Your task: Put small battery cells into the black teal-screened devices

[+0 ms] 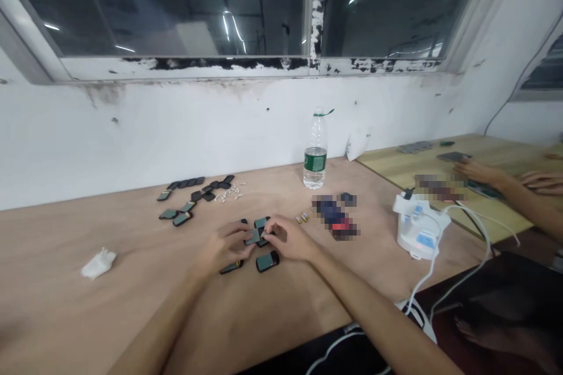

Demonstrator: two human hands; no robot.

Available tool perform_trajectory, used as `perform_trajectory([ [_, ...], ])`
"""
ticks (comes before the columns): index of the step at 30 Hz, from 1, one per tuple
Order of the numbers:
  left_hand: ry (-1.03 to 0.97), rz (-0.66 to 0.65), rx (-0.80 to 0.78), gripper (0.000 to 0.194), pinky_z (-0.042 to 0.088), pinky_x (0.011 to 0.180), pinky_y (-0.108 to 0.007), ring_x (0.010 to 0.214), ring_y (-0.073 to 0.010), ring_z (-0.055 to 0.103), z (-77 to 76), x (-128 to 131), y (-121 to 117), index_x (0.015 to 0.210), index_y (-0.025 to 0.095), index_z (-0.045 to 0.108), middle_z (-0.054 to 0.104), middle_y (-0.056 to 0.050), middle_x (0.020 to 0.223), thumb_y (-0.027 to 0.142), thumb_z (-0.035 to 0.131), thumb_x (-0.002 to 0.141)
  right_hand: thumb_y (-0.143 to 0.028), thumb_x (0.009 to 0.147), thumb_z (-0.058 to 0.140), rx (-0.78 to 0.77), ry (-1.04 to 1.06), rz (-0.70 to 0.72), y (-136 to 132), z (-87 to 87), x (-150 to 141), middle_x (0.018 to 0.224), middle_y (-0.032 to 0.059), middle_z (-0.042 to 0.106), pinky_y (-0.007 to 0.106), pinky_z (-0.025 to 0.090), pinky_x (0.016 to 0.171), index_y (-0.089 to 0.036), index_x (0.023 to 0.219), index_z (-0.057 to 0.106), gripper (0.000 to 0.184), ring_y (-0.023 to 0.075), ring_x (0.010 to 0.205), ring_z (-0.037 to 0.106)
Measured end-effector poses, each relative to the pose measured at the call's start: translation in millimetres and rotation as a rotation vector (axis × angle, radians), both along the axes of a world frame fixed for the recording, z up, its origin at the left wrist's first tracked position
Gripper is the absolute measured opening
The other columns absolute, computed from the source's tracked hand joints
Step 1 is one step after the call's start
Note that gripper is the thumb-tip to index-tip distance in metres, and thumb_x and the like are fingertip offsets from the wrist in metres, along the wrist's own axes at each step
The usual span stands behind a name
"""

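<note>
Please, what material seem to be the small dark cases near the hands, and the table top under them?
The small dark cases look like matte plastic, black with a grey-green face; their dull surface shows no metal shine, but this is not certain. The table top looks like pale plywood or bare wood, with a flat, unpainted finish.

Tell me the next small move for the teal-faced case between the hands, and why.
Probably lift the teal-faced case slightly away from the neighbouring case before working on it. The left hand and right hand both hold it, and the other cases lie close around it, so it could catch on them.
</note>
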State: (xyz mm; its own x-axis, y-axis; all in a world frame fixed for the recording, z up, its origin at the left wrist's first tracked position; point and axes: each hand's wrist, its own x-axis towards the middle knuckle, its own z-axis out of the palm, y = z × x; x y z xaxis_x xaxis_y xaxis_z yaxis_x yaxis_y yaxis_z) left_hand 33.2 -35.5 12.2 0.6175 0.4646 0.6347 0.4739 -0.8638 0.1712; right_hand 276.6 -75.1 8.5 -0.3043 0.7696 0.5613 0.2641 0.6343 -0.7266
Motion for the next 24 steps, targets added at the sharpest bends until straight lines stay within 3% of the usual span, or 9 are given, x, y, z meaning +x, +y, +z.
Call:
perform_trajectory([
  [3,-0.049,-0.020,-0.001,0.010,0.063,0.082,-0.036,0.088,-0.0224,0.075,5.2,0.6,-0.3,0.093,0.024,0.075,0.077,-0.008,0.101,0.031,0.069,0.088,-0.025,0.092,0.062,-0.030,0.071,-0.025,1.6,0.7,0.4,0.089,0.0017,0.067,0.027,0.049,0.075,-0.022,0.090,0.061,0.003,0.0166,0.081,0.062],
  [7,-0.051,0.000,-0.104,0.012,0.063,0.082,-0.034,0.088,-0.0218,0.075,12.2,-9.3,4.4,0.090,0.022,0.074,0.077,-0.009,0.101,0.032,0.069,0.088,-0.022,0.088,0.063,-0.023,0.097,-0.181,9.8,2.5,17.1,0.088,0.0010,0.067,0.026,0.049,0.073,-0.022,0.093,0.062,0.005,0.0163,0.079,0.061],
  [12,0.053,0.056,-0.335,0.019,0.062,0.081,-0.033,0.086,-0.0222,0.075,18.9,-31.9,13.3,0.080,0.021,0.074,0.078,-0.007,0.095,0.039,0.071,0.083,-0.008,0.078,0.061,-0.018,-0.173,-0.320,24.8,-7.1,46.2,0.083,0.0019,0.068,0.028,0.049,0.074,-0.021,0.085,0.064,0.015,0.0180,0.078,0.061],
  [16,0.124,0.074,-0.433,0.023,0.062,0.078,-0.032,0.083,-0.0227,0.076,18.2,-39.4,17.8,0.078,0.022,0.076,0.080,-0.007,0.091,0.044,0.073,0.079,-0.003,0.075,0.059,0.016,-0.308,-0.392,31.4,-16.4,54.7,0.089,0.0048,0.069,0.032,0.049,0.086,-0.020,0.080,0.066,0.020,0.0216,0.090,0.062],
  [20,0.169,0.095,-0.465,0.027,0.062,0.078,-0.031,0.084,-0.0234,0.076,20.1,-39.8,18.0,0.081,0.022,0.077,0.081,-0.007,0.093,0.048,0.073,0.079,-0.005,0.078,0.057,0.053,-0.191,-0.524,36.5,-14.0,60.3,0.094,0.0070,0.067,0.035,0.048,0.091,-0.019,0.082,0.067,0.017,0.0226,0.092,0.060],
  [24,0.196,0.133,-0.480,0.034,0.063,0.079,-0.033,0.088,-0.0257,0.076,34.9,-40.4,9.1,0.092,0.023,0.080,0.081,-0.008,0.099,0.054,0.072,0.082,-0.006,0.078,0.053,0.073,-0.027,-0.647,41.0,-10.1,68.6,0.091,0.0061,0.065,0.034,0.049,0.085,-0.019,0.084,0.066,0.019,0.0203,0.083,0.058],
])
